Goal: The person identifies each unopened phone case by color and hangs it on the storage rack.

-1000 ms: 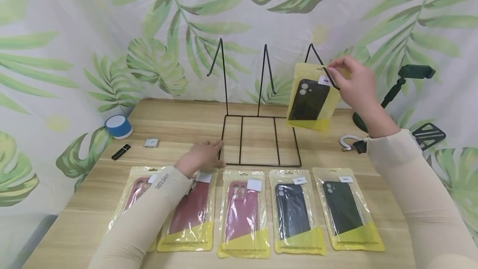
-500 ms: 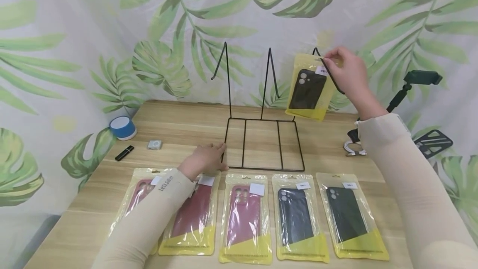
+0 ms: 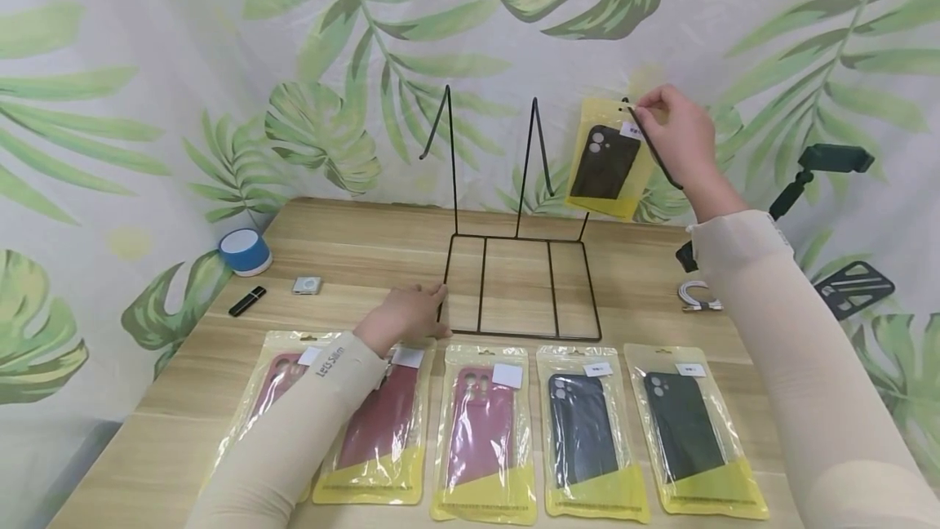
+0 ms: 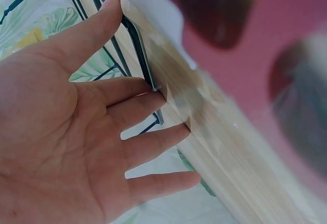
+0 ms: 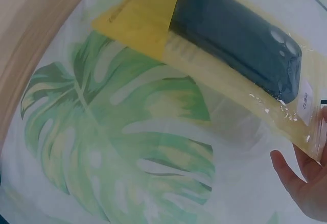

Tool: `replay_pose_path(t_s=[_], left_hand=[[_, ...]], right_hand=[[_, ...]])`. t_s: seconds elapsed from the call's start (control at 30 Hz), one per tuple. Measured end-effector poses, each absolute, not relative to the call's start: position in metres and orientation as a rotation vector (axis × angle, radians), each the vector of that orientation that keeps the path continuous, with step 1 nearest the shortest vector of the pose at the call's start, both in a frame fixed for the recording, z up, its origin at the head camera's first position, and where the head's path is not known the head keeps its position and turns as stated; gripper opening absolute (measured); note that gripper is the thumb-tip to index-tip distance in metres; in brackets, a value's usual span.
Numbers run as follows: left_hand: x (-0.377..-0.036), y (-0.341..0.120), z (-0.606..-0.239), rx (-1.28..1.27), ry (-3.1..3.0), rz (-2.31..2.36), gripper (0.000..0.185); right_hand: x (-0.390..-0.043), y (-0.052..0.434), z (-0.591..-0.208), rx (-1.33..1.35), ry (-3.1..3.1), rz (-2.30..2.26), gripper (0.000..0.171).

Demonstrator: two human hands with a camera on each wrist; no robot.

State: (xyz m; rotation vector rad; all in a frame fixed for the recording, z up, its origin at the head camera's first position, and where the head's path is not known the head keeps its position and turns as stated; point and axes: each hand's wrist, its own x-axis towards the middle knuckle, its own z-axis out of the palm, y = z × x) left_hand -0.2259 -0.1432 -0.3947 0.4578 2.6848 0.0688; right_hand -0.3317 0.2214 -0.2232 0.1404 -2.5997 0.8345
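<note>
the right hand (image 3: pixel 671 137) pinches the top edge of a packaged phone case (image 3: pixel 608 160), a dark case sealed in a clear and yellow bag, and holds it up at the tip of the right hook (image 3: pixel 626 104) of the black wire display rack (image 3: pixel 518 268), toward 1 o'clock from the rack's base. judged from its looks, the package is light, the bag thin, crinkly and slick, the case inside stiffer, so it would swing freely from a top pinch; the header strip by the hang hole seems the best place to take it, as the fingers do now, though whether the hole is already on the hook cannot be told. the left hand (image 3: pixel 402 314) lies flat with fingers straight and spread, fingertips (image 4: pixel 158 97) touching the rack's base wire at its near left corner, about 7 o'clock of the base. five more packaged cases (image 3: pixel 488 431) lie in a row on the wooden table (image 3: pixel 352 243) at 6 o'clock. against the earlier frames, the package sits higher and closer to the hook tip, its lower edge lifted clear of the base frame, while the left hand has kept its place.
</note>
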Motion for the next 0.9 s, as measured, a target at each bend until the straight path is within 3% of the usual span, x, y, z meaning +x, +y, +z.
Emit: replay_pose_path(t_s=[0.17,0.3,0.57,0.63,0.83,0.9], left_hand=[[-0.227,-0.139,-0.395,0.464,2.678,0.071,0.084],[-0.228,-0.138,-0.396,0.475,2.674,0.079,0.085],[-0.230,-0.137,-0.398,0.485,2.682,0.092,0.086],[-0.231,-0.137,-0.398,0.486,2.683,0.104,0.085],[-0.231,-0.137,-0.398,0.501,2.690,0.108,0.084],[-0.232,-0.139,-0.398,0.498,2.691,0.107,0.084]], right_hand=[[-0.331,0.233,-0.228,0.101,-2.627,0.859,0.049],[-0.322,0.250,-0.237,0.069,-2.654,0.896,0.067],[-0.269,0.282,-0.280,0.135,-2.758,0.761,0.085],[-0.252,0.288,-0.296,0.201,-2.882,0.660,0.082],[-0.210,0.305,-0.349,0.743,-3.225,0.391,0.035],[-0.203,0.310,-0.363,0.828,-3.279,0.416,0.027]])
